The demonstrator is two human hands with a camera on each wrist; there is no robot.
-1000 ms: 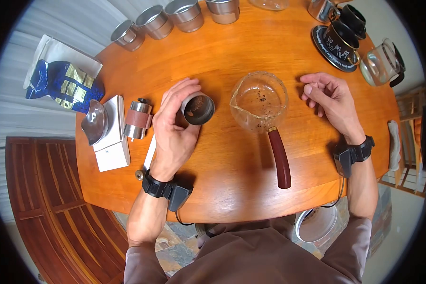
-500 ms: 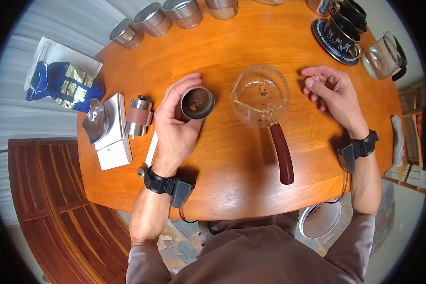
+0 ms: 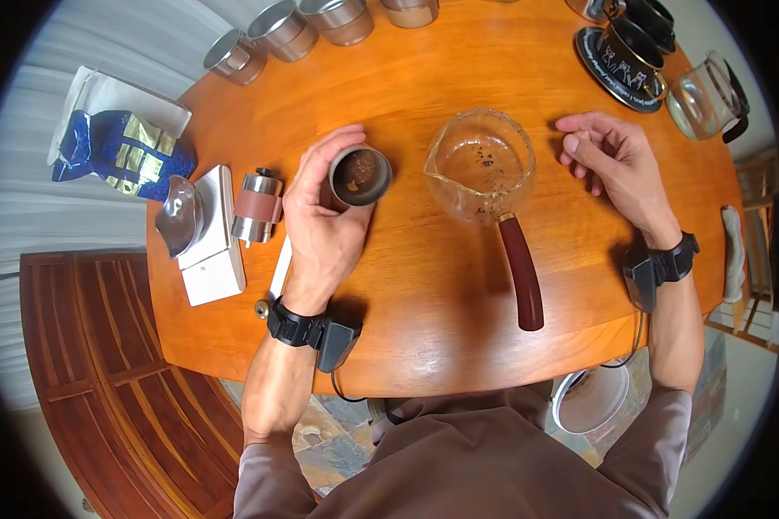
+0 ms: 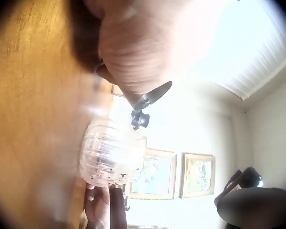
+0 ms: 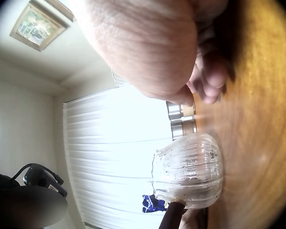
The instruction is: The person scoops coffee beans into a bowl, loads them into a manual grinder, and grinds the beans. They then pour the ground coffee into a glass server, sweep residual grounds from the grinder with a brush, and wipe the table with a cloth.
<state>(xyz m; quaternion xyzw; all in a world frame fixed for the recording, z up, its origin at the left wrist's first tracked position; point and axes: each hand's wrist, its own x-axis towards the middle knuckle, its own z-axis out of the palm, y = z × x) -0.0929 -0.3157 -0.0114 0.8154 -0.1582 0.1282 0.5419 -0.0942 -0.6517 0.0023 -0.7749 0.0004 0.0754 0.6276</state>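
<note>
My left hand curls its thumb and fingers round a small grey metal cup, its mouth facing up toward my head. Brown powdery residue, like coffee grounds, clings inside it. To the right of the cup stands a ribbed clear glass pot with a pouring lip and a dark red-brown side handle pointing toward me. Dark specks dot the pot's inside, also visible in the right wrist view. Beyond the pot, my right hand rests by the tabletop with fingers loosely bent, holding nothing.
Left of my left hand stand a hand grinder with a brown band, a white scale with a dark glossy dish, and a blue bag. Metal cups line the far edge. Black cup and glass jug sit far right.
The head view has shifted slightly, so the table's things sit a little higher in it. The cup's mouth has tipped a little more toward my head. My right hand stays about where it was.
</note>
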